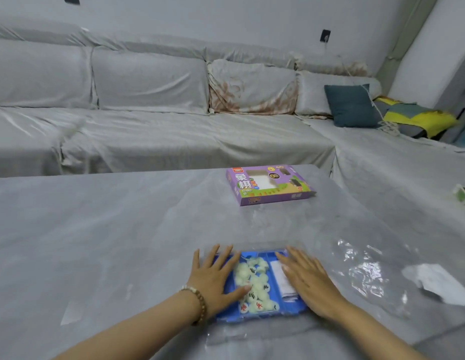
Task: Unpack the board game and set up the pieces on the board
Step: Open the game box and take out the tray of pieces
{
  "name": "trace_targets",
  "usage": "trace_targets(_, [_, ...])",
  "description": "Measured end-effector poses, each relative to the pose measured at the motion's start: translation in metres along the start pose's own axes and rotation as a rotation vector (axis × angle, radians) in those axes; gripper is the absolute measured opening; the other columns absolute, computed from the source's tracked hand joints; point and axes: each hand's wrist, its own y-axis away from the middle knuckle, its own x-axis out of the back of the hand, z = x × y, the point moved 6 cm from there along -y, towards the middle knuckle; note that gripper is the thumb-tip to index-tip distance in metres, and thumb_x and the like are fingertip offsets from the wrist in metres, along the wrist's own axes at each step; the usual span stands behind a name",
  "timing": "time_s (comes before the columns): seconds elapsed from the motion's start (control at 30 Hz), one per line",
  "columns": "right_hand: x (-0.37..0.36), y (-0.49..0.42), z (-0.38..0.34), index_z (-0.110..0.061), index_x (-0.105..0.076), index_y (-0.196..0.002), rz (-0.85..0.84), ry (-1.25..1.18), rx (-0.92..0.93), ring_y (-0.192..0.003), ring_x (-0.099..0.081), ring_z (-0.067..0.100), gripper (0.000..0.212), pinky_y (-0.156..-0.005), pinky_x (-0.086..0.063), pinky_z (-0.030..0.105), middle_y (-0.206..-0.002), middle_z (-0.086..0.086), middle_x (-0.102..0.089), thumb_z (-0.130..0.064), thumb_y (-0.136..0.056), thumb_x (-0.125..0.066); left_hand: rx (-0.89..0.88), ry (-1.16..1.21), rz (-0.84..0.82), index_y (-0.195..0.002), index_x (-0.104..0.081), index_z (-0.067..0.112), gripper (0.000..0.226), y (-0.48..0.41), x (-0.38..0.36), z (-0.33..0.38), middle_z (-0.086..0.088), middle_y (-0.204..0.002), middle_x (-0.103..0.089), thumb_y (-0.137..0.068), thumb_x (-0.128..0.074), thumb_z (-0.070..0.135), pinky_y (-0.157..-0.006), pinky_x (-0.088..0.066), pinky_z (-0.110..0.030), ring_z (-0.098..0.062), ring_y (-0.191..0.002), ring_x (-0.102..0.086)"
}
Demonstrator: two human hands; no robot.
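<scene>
Near the front edge of the table (pixel 96 229) sits a blue tray (pixel 254 317), with both hands laid on it. The left hand (pixel 215 276) lies flat over the tray's left side, fingers straight and spread, gripping nothing; its thumb touches the pieces (pixel 254 284). A bead bracelet (pixel 197 302) circles that wrist. The right hand (pixel 306 281) lies flat over the tray's right side, fingers straight and relaxed, also holding nothing. It partly covers a folded paper (pixel 280 276) in the right compartment.

The pieces are white discs with dark and red characters, heaped loosely in the tray's middle compartment between the two hands. Clear film (pixel 361 268) lies crumpled on the table around and right of the tray. A white sheet (pixel 439 284) lies further right, well apart from the tray. The purple box (pixel 270 188) lies flat at the far side of the table, its window showing nothing inside. Beyond the table stands a cloth-draped sofa (pixel 148 131) with a teal cushion (pixel 352 106) at its right
</scene>
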Motion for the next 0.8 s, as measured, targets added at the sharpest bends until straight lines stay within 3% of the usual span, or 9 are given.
trace_targets(0.13, [-0.02,0.009,-0.028,-0.052,-0.006,-0.142,0.004,0.073,0.021,-0.144,0.012,0.005,0.106,-0.116,0.012,0.031,-0.155,-0.02,0.006,-0.088,-0.049,0.03,0.082,0.017,0.027,-0.148,0.005,0.037,0.097,0.016,0.0,-0.012,0.013,-0.156,0.012,-0.065,0.006,0.086,-0.114,0.006,-0.053,-0.016,-0.144,0.015])
trace_targets(0.27, [-0.034,0.005,-0.061,-0.047,-0.007,-0.146,-0.059,0.04,0.049,-0.145,0.014,0.009,0.113,-0.115,0.012,0.033,-0.158,-0.014,0.007,-0.089,-0.047,0.027,0.134,0.01,0.05,-0.148,0.003,0.037,0.12,0.045,0.007,-0.031,0.012,-0.157,0.009,-0.042,0.028,0.087,-0.115,0.004,-0.054,-0.017,-0.145,0.012])
trace_targets(0.33, [-0.045,0.004,-0.085,-0.043,-0.01,-0.147,-0.112,-0.028,0.069,-0.145,0.013,0.009,0.089,-0.115,0.011,0.03,-0.158,-0.013,0.006,-0.083,-0.07,0.013,0.202,-0.003,0.067,-0.149,0.002,0.035,0.126,0.061,0.013,-0.048,0.01,-0.157,0.008,-0.037,0.032,0.086,-0.114,0.005,-0.055,-0.02,-0.145,0.011])
trace_targets(0.4, [-0.056,-0.004,-0.11,-0.037,-0.017,-0.148,-0.15,-0.137,0.095,-0.146,0.007,0.009,0.055,-0.117,0.006,0.029,-0.157,-0.013,-0.003,-0.056,-0.097,-0.011,0.293,-0.001,0.079,-0.149,0.001,0.032,0.134,0.077,0.016,-0.067,0.008,-0.157,0.009,-0.031,0.035,0.086,-0.114,0.003,-0.055,-0.023,-0.145,0.011])
trace_targets(0.47, [-0.058,-0.013,-0.128,-0.03,-0.03,-0.145,-0.116,-0.353,0.118,-0.144,-0.013,0.009,0.045,-0.117,-0.009,0.026,-0.155,-0.009,-0.021,-0.04,-0.102,-0.028,0.374,0.028,0.101,-0.15,0.001,0.03,0.137,0.089,0.017,-0.081,0.008,-0.157,0.01,-0.03,0.036,0.086,-0.114,0.0,-0.055,-0.024,-0.145,0.012])
trace_targets(0.57, [-0.037,-0.023,-0.127,-0.026,-0.057,-0.12,0.105,-0.674,0.04,-0.121,-0.051,0.01,0.025,-0.096,-0.04,0.021,-0.127,-0.005,-0.058,-0.03,-0.099,-0.043,0.418,0.036,0.115,-0.149,0.003,0.03,0.136,0.097,0.015,-0.088,0.008,-0.157,0.011,-0.03,0.038,0.084,-0.115,-0.001,-0.053,-0.025,-0.144,0.014])
trace_targets(0.67, [-0.014,-0.03,-0.112,-0.022,-0.066,-0.097,0.261,-0.294,0.03,-0.106,-0.057,0.017,0.029,-0.095,-0.038,0.03,-0.105,-0.004,-0.067,-0.023,-0.1,-0.037,0.397,0.014,0.106,-0.149,0.002,0.03,0.131,0.094,0.016,-0.089,0.008,-0.157,0.01,-0.036,0.033,0.086,-0.116,0.003,-0.052,-0.024,-0.144,0.013])
trace_targets(0.73, [-0.009,-0.035,-0.107,-0.021,-0.068,-0.099,0.207,-0.074,0.045,-0.114,-0.052,0.018,0.039,-0.104,-0.025,0.033,-0.11,-0.003,-0.067,-0.027,-0.102,-0.03,0.395,0.018,0.105,-0.15,-0.003,0.029,0.125,0.088,0.021,-0.091,0.007,-0.158,0.006,-0.043,0.031,0.086,-0.115,0.007,-0.053,-0.024,-0.145,0.01])
trace_targets(0.8, [-0.015,-0.039,-0.103,-0.022,-0.065,-0.113,0.089,-0.023,0.03,-0.129,-0.041,0.017,0.043,-0.113,-0.012,0.038,-0.125,0.0,-0.061,-0.031,-0.103,-0.024,0.427,0.024,0.141,-0.148,-0.013,0.022,0.096,0.077,0.029,-0.089,0.003,-0.158,-0.003,-0.074,0.008,0.079,-0.115,0.01,-0.052,-0.025,-0.145,0.005])
